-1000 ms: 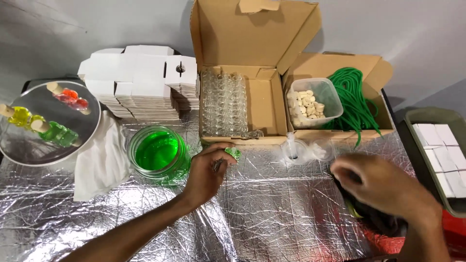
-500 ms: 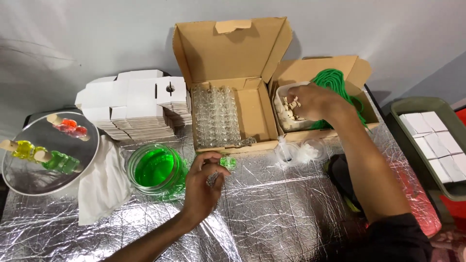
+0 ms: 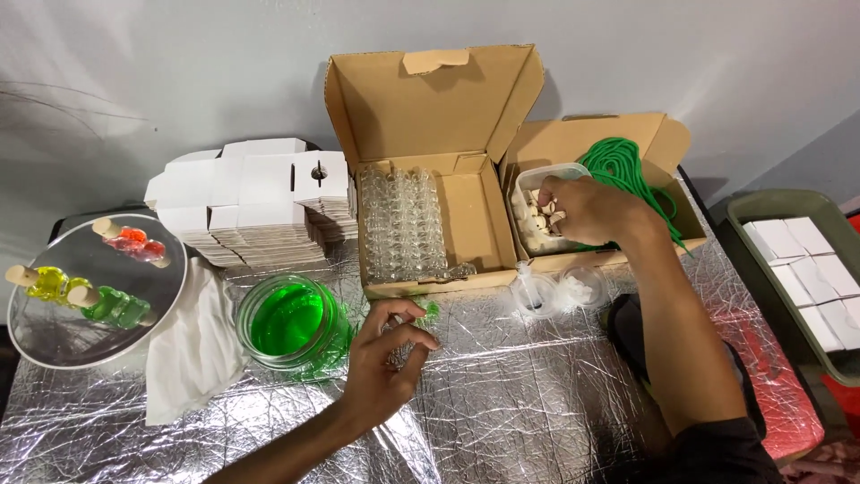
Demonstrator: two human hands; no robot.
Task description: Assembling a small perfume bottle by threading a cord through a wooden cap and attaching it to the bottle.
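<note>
My left hand (image 3: 385,358) hovers over the foil-covered table and holds a small glass bottle (image 3: 425,314) with green liquid in it, pinched between thumb and fingers. My right hand (image 3: 582,211) reaches into a clear plastic tub of small corks (image 3: 530,224), which stands in the right cardboard box. Its fingertips are curled down among the corks, and whether they hold one is hidden. A glass jar of green liquid (image 3: 291,321) stands just left of my left hand.
An open cardboard box (image 3: 475,224) holds rows of empty glass vials (image 3: 401,224). Green cord (image 3: 627,166) lies behind the tub. Flat white cartons (image 3: 251,202) are stacked at the back left. Also present: a round mirror tray (image 3: 54,336) with coloured bottles, a white cloth (image 3: 193,354) and a grey bin (image 3: 748,215) of white boxes.
My right hand went from the table's near right edge up to the cork tub and settled into it. My left hand kept the small bottle and barely shifted.
</note>
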